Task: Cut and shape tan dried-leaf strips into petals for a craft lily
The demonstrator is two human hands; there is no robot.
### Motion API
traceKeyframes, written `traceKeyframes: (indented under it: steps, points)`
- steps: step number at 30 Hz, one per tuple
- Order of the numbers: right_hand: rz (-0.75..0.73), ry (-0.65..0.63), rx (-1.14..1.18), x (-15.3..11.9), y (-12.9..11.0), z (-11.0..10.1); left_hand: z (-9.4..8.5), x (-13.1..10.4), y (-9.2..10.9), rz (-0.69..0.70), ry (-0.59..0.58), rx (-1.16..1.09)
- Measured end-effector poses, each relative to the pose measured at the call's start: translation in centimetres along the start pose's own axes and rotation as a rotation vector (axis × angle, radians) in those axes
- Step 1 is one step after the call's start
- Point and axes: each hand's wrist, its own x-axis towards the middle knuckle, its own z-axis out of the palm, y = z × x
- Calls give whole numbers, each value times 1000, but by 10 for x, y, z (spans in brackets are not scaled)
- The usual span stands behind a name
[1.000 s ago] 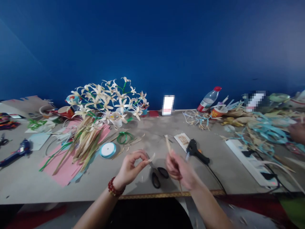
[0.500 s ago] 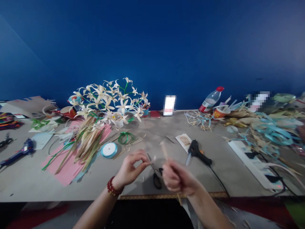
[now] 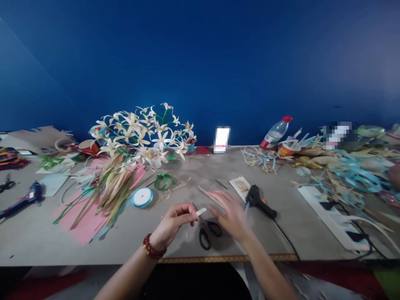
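My left hand [image 3: 184, 216], with a red bead bracelet on its wrist, pinches a small pale petal-like piece [image 3: 201, 211] between thumb and fingertips. To its right, my right hand [image 3: 228, 210] is blurred, its fingers stretched forward. A thin tan strip [image 3: 208, 194] lies along the right fingertips; whether they grip it cannot be made out. Black-handled scissors [image 3: 204, 239] lie on the table below and between both hands. A black glue gun [image 3: 261, 202] rests right of my right hand, by a small white packet [image 3: 240, 187].
White flowers [image 3: 143, 133] stand at the back left, above dried husks [image 3: 115, 187] on pink paper [image 3: 78, 216]. A ribbon spool [image 3: 142, 197] sits left of my left hand. At right are a power strip [image 3: 331, 216], a bottle [image 3: 275, 135] and blue ribbons [image 3: 359, 173].
My right hand has gone from a closed grip to outstretched fingers, moving slightly forward. The tan strip now slants to the left. My left hand has shifted a little, and the scissor handles are more exposed.
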Motion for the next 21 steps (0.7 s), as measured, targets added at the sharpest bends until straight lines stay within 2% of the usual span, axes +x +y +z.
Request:
traceKeyframes:
  steps: [3,6,9,16,21]
  points:
    - [-88,-66,333,1,-21,-2,3,1,-3,-76,-31,-146]
    - [-102,-59,443,2,-33,0,5,1,-4,-155,-77,-273]
    - [-134,-39,425,3,-35,1,6,1,-5,-187,-91,-338]
    - [-227,12,279,0,-35,1,6,1,-4,-166,-59,-350]
    - [-212,67,262,-3,-34,3,5,-2,-2,-41,0,-182]
